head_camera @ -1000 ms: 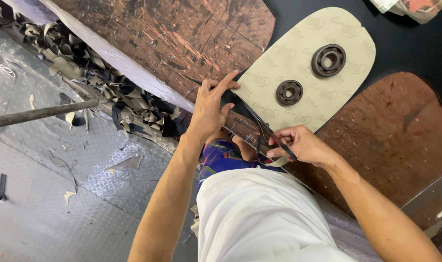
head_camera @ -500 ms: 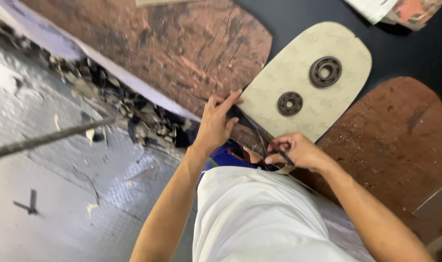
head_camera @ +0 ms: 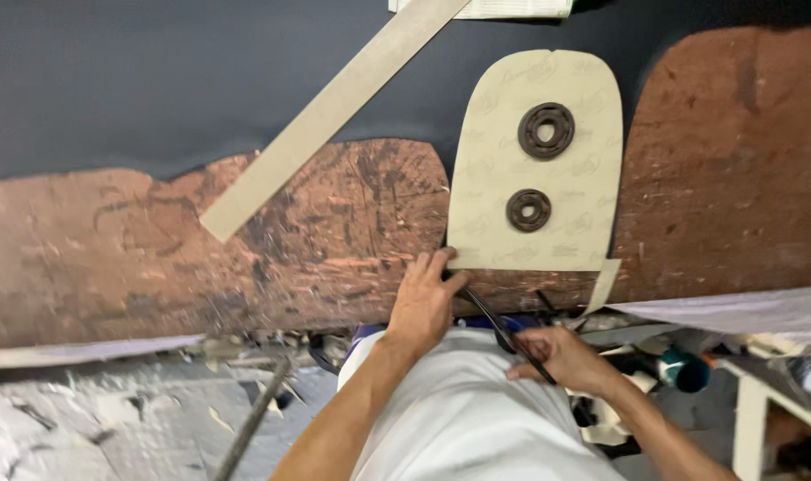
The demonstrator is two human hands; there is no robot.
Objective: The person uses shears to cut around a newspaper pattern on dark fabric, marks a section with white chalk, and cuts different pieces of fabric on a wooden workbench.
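A beige card template [head_camera: 535,160] with a rounded top lies on a black sheet [head_camera: 156,80] over a worn brown cutting board [head_camera: 245,240]. Two dark metal rings [head_camera: 546,130] [head_camera: 528,210] rest on the template as weights. My left hand [head_camera: 423,298] presses flat near the template's lower left corner. My right hand [head_camera: 561,356] pinches a thin black strip [head_camera: 503,330] that runs up toward the left hand. A narrow beige offcut [head_camera: 604,283] hangs at the template's lower right corner.
A long beige strip [head_camera: 334,111] lies diagonally across the black sheet. Scraps litter the grey floor [head_camera: 85,419] under the board's edge, beside a metal rod [head_camera: 250,419]. A white frame [head_camera: 762,401] and a teal object [head_camera: 686,370] sit at lower right.
The view has swung round, so the board now runs level. My left hand has slid down to the template's lower left corner. My right hand still holds the black strip.
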